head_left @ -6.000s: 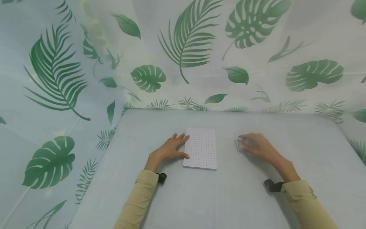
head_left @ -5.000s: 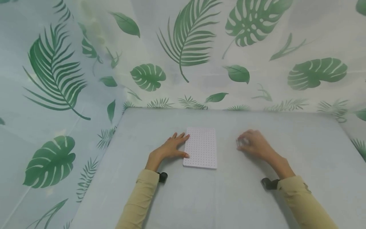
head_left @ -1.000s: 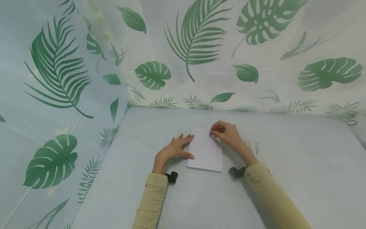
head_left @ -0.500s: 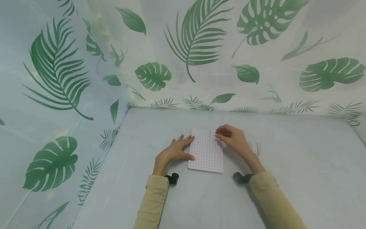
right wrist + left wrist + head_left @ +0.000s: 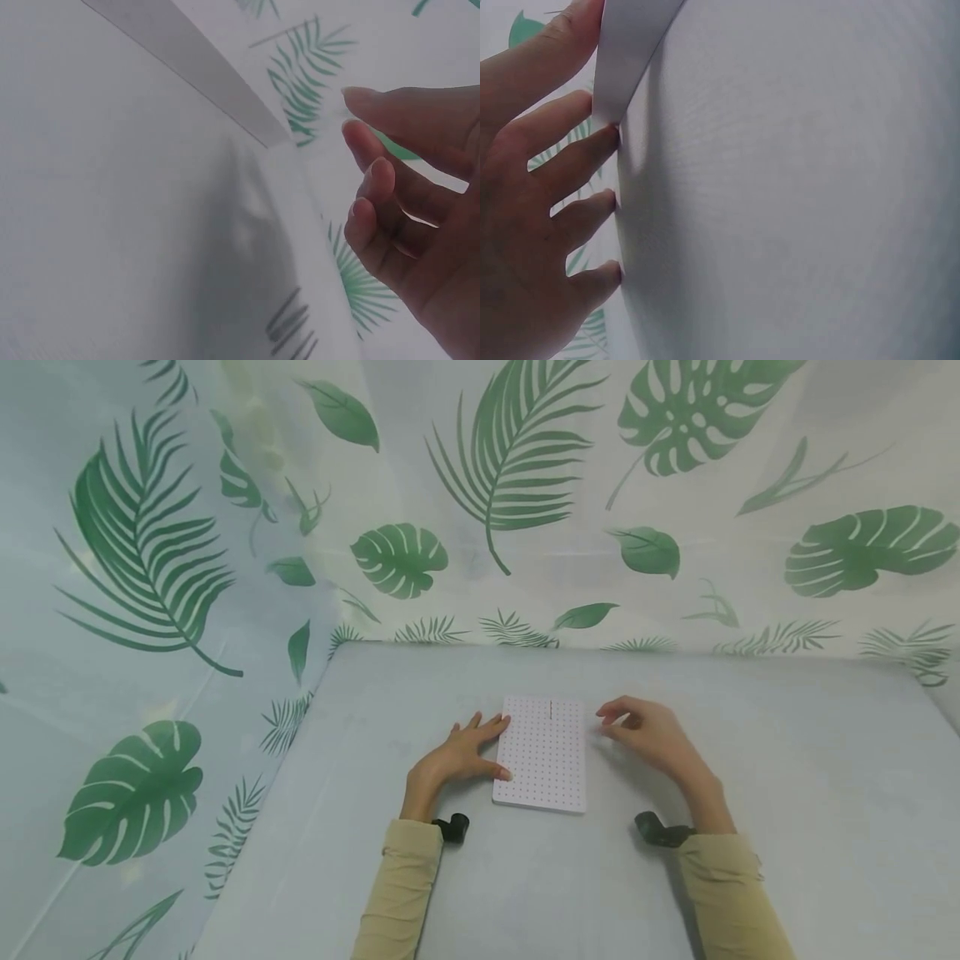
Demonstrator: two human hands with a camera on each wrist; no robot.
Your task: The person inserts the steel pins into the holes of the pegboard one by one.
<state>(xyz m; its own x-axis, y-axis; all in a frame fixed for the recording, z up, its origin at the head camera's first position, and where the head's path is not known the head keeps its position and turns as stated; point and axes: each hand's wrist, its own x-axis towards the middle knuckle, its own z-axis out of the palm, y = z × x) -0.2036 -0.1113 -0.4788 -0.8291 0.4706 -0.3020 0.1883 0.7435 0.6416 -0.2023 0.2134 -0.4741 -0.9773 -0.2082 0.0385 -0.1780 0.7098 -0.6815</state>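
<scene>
A white pegboard with rows of small holes lies on the table. A thin dark pin stands up from its far part; the right wrist view shows this pin too, rising above the board. My left hand rests along the board's left side, fingers spread, thumb over the edge. My right hand hovers just right of the board, fingers loosely bent and nothing between thumb and fingertips. Below it in the right wrist view, several thin pins lie on the table; in the head view the hand hides them.
The pale tabletop runs back to a white curtain printed with green leaves, and another leaf-printed side bounds it on the left. A black wrist camera sits at the left cuff, another camera at the right.
Earlier the right hand was over the pins, then pinched at the board's far part. It has since let go and drawn back right, leaving one pin standing. The left hand stays on the board.
</scene>
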